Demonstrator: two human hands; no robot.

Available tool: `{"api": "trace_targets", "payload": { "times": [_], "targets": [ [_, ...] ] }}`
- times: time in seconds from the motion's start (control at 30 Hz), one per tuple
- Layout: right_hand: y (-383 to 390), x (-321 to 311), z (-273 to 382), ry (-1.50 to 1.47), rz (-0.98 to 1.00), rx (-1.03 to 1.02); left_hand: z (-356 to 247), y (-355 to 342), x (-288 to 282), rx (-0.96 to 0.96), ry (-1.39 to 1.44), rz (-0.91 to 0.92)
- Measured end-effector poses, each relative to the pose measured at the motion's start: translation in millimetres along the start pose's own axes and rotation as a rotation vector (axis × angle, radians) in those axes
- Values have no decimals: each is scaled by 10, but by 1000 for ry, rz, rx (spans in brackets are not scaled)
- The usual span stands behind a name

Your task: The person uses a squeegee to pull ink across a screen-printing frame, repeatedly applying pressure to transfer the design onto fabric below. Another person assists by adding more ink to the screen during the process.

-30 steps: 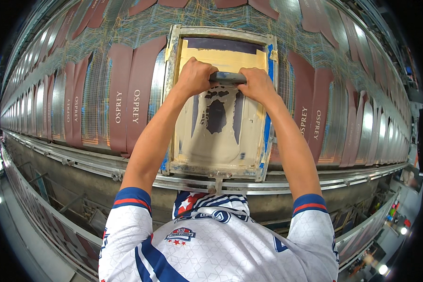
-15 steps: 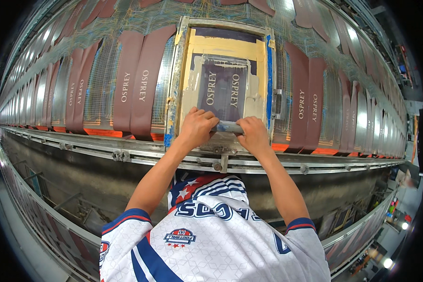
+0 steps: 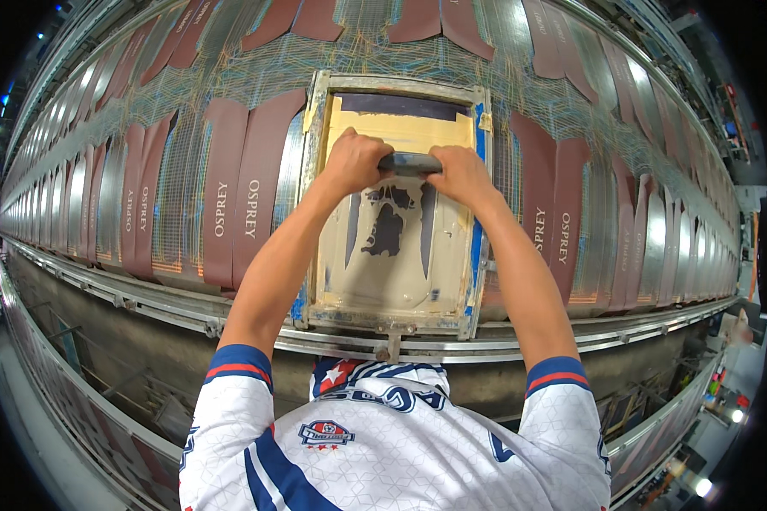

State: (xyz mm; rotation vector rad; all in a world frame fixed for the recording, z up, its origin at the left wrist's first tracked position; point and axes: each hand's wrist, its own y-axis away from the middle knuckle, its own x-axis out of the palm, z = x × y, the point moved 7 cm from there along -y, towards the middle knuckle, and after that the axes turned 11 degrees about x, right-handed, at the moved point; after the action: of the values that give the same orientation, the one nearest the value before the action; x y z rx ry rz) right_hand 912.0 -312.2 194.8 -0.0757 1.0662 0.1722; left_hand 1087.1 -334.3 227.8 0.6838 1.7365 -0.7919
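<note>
My left hand (image 3: 356, 162) and my right hand (image 3: 462, 177) are both closed on the grey handle of a squeegee (image 3: 411, 163). They grip it near its two ends, over the far half of a screen-printing frame (image 3: 314, 128). Below the squeegee, beige ink (image 3: 375, 289) coats much of the mesh in an uneven layer. Dark patches (image 3: 389, 234) of screen show through in the middle and as narrow streaks at the sides. Yellow tape (image 3: 405, 128) borders the far part of the mesh. The squeegee's blade is hidden by its handle and my hands.
Maroon fabric panels (image 3: 227, 196) with pale lettering lie left of the frame, and more panels (image 3: 562, 204) lie to its right. Behind it, the long table (image 3: 383, 55) is covered with crisscrossed coloured lines. A metal rail (image 3: 349, 342) runs along the table's near edge.
Both hands have pushed the squeegee from the frame's near end toward its far end. Beige ink now covers most of the lettered mesh area that showed before. My arms are stretched farther forward.
</note>
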Motion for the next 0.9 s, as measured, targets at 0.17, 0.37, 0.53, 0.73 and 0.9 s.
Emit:
{"api": "trace_targets", "payload": {
  "times": [0.17, 0.37, 0.53, 0.73, 0.9],
  "targets": [
    [-291, 19, -115, -105, 72, 97, 282, -215, 98, -8, 12, 22],
    [-208, 54, -88, -107, 52, 85, 213, -141, 90, 12, 21, -22],
    [325, 183, 64, -122, -4, 30, -161, 257, 100, 20, 30, -25],
    [1812, 507, 534, -135, 4, -42, -1256, 1518, 134, 6, 52, -67],
    [2048, 239, 693, -303, -41, 3, -1499, 1757, 113, -10, -27, -30]
  ]
}}
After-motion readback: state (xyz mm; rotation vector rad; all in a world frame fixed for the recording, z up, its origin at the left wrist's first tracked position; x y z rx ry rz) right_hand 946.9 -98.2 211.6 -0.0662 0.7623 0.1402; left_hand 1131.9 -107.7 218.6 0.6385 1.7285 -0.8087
